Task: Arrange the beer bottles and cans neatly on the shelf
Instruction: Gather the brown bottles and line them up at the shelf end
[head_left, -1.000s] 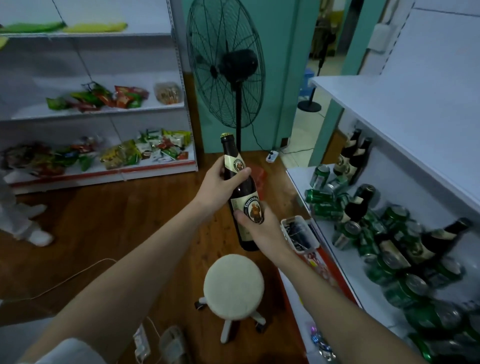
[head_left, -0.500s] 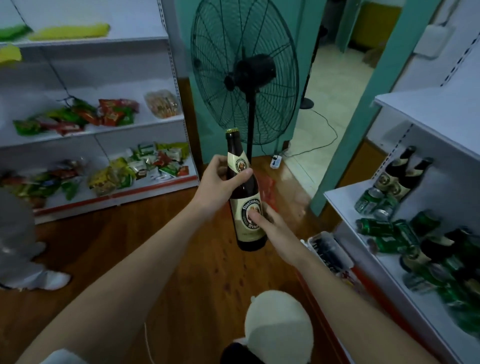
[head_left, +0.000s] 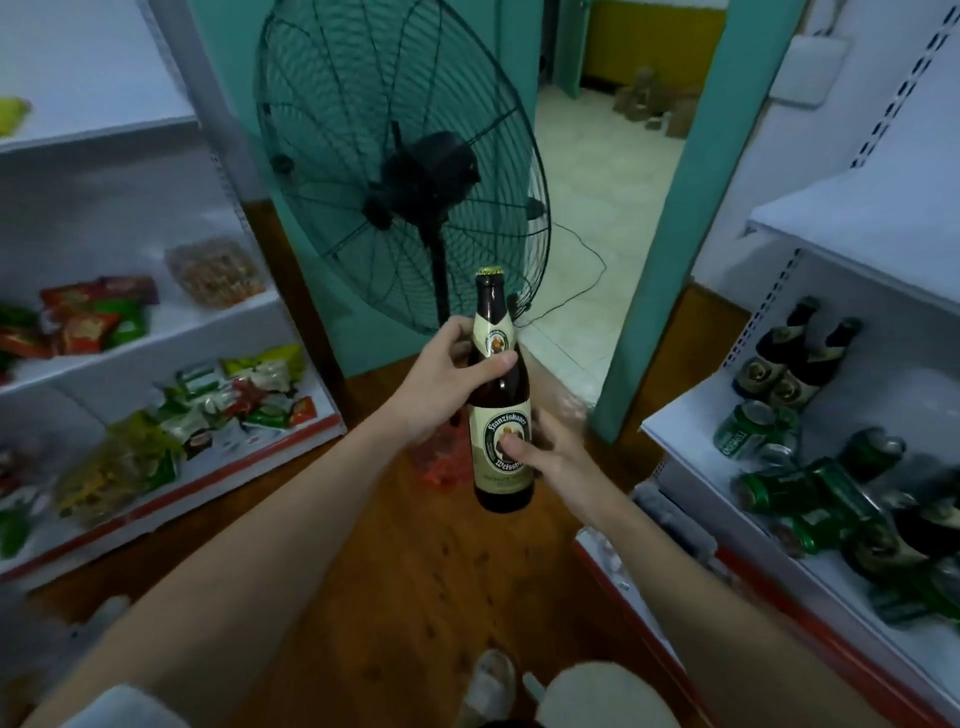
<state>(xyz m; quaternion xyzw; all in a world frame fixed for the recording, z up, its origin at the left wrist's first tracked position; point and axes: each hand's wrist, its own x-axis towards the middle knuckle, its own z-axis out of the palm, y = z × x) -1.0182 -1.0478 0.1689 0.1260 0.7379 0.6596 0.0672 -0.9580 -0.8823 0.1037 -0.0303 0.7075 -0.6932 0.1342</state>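
Left hand (head_left: 441, 382) gripping neck and shoulder of beer bottle (head_left: 500, 405); right hand (head_left: 551, 448) grasping lower body, thumb pressing on label. Bottle standing upright in mid-air over wooden floor (head_left: 415, 571), left of shelf (head_left: 691, 421). Brown glass, gold cap, cream labels reading Franziskaner. Shelf white, carrying two upright bottles (head_left: 795, 358) at back and green cans (head_left: 810, 493) lying jumbled. Pedestal fan (head_left: 400, 171) standing behind bottle; snack shelves (head_left: 156, 374) showing at left.

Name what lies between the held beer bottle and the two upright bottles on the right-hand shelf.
In the head view, between the beer bottle and the two upright bottles lie the right hand, wooden floor and the teal door frame.
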